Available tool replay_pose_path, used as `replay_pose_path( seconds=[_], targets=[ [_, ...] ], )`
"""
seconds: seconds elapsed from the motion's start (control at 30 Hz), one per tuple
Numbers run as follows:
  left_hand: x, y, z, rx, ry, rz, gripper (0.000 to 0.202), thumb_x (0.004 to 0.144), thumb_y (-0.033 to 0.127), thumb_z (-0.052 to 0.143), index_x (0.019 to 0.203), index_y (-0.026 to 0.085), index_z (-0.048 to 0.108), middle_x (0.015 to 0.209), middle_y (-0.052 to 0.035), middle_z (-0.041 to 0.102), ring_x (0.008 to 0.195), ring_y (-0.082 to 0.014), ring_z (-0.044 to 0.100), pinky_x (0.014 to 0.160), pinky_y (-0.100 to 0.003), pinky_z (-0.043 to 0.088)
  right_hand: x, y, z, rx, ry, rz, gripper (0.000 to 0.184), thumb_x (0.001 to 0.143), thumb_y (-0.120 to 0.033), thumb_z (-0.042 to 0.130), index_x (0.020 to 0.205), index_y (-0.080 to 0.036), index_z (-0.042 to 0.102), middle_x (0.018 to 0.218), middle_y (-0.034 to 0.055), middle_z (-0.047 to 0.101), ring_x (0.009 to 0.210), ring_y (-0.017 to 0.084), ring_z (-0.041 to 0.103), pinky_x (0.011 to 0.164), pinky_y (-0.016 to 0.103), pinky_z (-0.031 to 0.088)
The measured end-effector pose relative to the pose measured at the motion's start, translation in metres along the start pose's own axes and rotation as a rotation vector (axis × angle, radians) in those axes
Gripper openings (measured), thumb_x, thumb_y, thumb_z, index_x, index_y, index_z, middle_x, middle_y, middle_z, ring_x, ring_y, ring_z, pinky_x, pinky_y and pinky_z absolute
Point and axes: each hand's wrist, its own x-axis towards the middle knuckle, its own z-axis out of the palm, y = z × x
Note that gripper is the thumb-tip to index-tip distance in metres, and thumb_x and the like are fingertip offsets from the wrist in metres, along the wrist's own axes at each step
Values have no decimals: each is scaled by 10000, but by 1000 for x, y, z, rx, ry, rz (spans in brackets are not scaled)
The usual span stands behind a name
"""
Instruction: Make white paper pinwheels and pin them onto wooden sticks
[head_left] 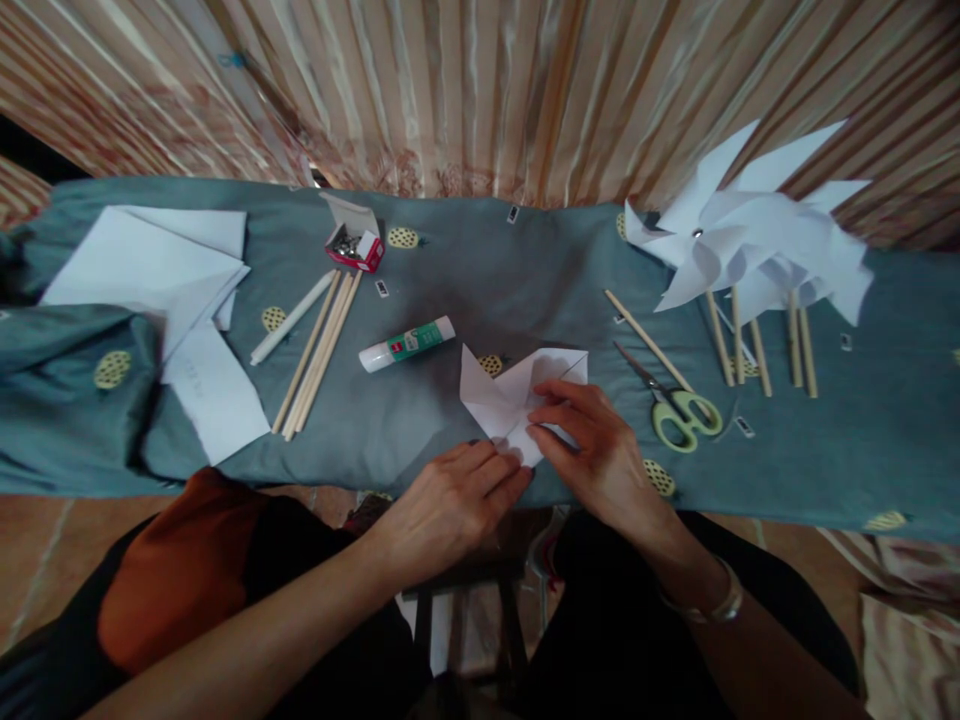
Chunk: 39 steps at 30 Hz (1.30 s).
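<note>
A white folded paper piece lies on the grey-blue cloth near the front edge. My right hand rests on its right half, fingers bent and pressing the paper down. My left hand meets its lower left corner, fingers close together against the paper's edge. A glue stick with a green label lies just left of the paper. Green-handled scissors lie to the right of my right hand.
Several finished white pinwheels on wooden sticks lie at the right. A bundle of wooden sticks and a small red box of pins sit left of centre. White paper sheets lie far left. One loose stick is beside the scissors.
</note>
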Motion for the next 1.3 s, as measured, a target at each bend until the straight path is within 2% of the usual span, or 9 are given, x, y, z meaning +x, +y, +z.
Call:
replay_pose_path(
  seconds=[0.33, 0.5, 0.67, 0.8, 0.93, 1.1, 1.3],
  targets=[
    [-2, -1, 2, 5, 19, 12, 259, 959, 148, 401, 1123, 73, 587, 1000, -119, 676, 957, -230, 625, 803, -373, 573, -2, 0, 0, -38, -10, -48, 137, 884, -133, 550, 930, -196, 663, 1133, 102, 616, 992, 224, 579, 882, 409, 517],
    [-1, 0, 1, -6, 2, 4, 244, 953, 149, 418, 1107, 74, 591, 1001, -126, 673, 947, -224, 621, 794, -365, 570, -4, 1, 2, -66, -51, -31, 220, 912, -181, 495, 1003, -253, 681, 1181, 80, 598, 1061, 260, 560, 884, 461, 526],
    [0, 0, 1, -14, -22, -7, 245, 950, 153, 425, 1121, 84, 587, 991, -121, 666, 936, -221, 615, 782, -360, 560, -7, 0, 3, -122, -94, -32, 271, 905, -154, 481, 1068, -271, 663, 1221, 81, 579, 1104, 290, 546, 926, 502, 496],
    [-1, 0, 2, 6, -40, -16, 234, 942, 142, 430, 1098, 97, 599, 974, -108, 657, 882, -209, 603, 737, -339, 553, -9, -3, 4, -149, -91, -33, 336, 889, -128, 441, 1100, -292, 643, 1228, 86, 584, 1132, 326, 534, 902, 552, 487],
    [-1, 1, 5, 32, -26, -27, 227, 925, 126, 452, 1085, 102, 610, 971, -98, 650, 859, -209, 587, 719, -333, 547, -11, -5, 8, -190, -39, -47, 394, 861, -91, 435, 1110, -333, 621, 1229, 58, 585, 1143, 316, 538, 887, 530, 493],
    [0, 0, 8, 41, -29, -38, 186, 916, 138, 484, 1039, 110, 621, 952, -86, 640, 852, -202, 585, 709, -325, 540, -13, -5, 13, -182, -42, -37, 370, 843, -74, 448, 1082, -294, 623, 1257, 68, 571, 1168, 321, 527, 897, 525, 478],
    [0, 0, 9, 53, -62, -26, 197, 931, 135, 442, 1042, 117, 604, 964, -89, 614, 889, -197, 586, 749, -340, 538, -13, -4, 10, -313, -40, -114, 337, 878, -114, 414, 1111, -283, 589, 1286, 66, 545, 1158, 295, 518, 885, 495, 490]
  ],
)
